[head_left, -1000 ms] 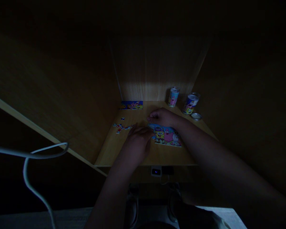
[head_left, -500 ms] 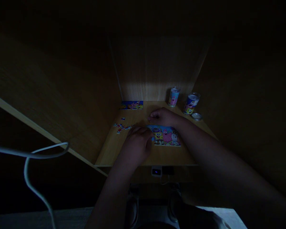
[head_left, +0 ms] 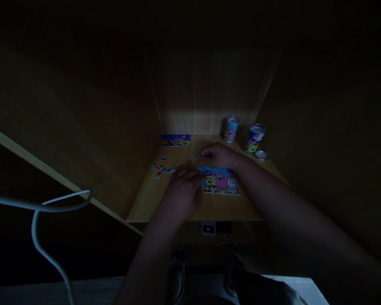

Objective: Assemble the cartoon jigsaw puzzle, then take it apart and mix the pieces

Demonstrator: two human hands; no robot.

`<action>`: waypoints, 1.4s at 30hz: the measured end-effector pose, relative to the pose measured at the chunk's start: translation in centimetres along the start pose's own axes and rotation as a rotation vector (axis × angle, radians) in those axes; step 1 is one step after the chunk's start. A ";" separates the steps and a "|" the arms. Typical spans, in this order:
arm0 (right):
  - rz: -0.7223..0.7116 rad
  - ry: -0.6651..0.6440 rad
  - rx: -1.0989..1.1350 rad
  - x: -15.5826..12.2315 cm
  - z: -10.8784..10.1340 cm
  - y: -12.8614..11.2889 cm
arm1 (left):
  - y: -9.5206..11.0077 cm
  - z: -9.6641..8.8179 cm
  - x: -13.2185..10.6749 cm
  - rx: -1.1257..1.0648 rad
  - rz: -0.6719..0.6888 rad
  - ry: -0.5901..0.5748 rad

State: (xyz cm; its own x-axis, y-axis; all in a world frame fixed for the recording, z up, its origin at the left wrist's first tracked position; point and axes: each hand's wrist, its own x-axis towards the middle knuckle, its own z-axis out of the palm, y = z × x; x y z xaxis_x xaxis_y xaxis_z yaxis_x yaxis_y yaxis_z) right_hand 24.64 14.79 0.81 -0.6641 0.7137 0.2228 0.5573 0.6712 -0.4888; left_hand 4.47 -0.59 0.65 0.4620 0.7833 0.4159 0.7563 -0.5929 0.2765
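Head view: puzzle point(head_left: 221, 182) lies picture-up, long axis left-right.

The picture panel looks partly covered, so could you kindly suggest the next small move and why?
I would perhaps ease the left hand back slightly: it hides part of the left end of the picture panel, and small puzzle pieces lie farther left, so baring that edge may help compare them.

Far right, a light-blue can point(head_left: 231, 131) and a darker can point(head_left: 254, 140) stand upright, a round lid point(head_left: 262, 156) beside the latter; a white cable point(head_left: 33, 232) loops near left.
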 end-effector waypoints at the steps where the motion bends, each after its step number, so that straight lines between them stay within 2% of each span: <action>1: 0.000 0.003 -0.001 0.0 0.0 0.1 | -0.1 0.1 0.0 0.001 0.006 -0.004; 12: 0.025 -0.006 -0.003 -0.2 -0.4 -0.2 | -0.6 0.0 -0.3 0.022 0.000 0.037; 18: 0.030 -0.017 -0.032 -0.2 -0.8 -0.3 | -0.3 -0.8 -0.8 0.084 -0.013 -0.007; 20: 0.033 -0.018 -0.035 -0.2 -0.8 -0.2 | -0.5 -1.5 -1.2 0.108 -0.065 0.012; 24: 0.037 -0.012 -0.022 -0.2 -0.8 0.2 | -1.7 -3.3 -2.4 0.226 -0.268 0.047; 28: 0.048 -0.012 -0.002 -0.3 -0.6 0.4 | -3.2 -4.5 -3.7 0.385 -0.398 -0.011; 34: 0.054 -0.012 -0.026 -0.4 -0.6 0.4 | -3.6 -3.7 -3.6 0.396 -0.389 -0.078; 38: 0.055 -0.022 -0.023 -0.4 -0.7 0.3 | -3.9 -2.7 -3.2 0.309 -0.343 -0.038; 42: 0.059 -0.024 -0.002 -0.4 -0.6 0.3 | -4.1 -2.7 -3.2 0.310 -0.330 -0.034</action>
State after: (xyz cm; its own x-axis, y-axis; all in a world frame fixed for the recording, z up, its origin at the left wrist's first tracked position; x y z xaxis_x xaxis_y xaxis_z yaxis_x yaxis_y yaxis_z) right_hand 25.36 14.83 1.14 -0.6420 0.7468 0.1735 0.5965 0.6288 -0.4988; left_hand -1.40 -1.16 0.54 0.1837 0.9297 0.3193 0.9662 -0.2305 0.1152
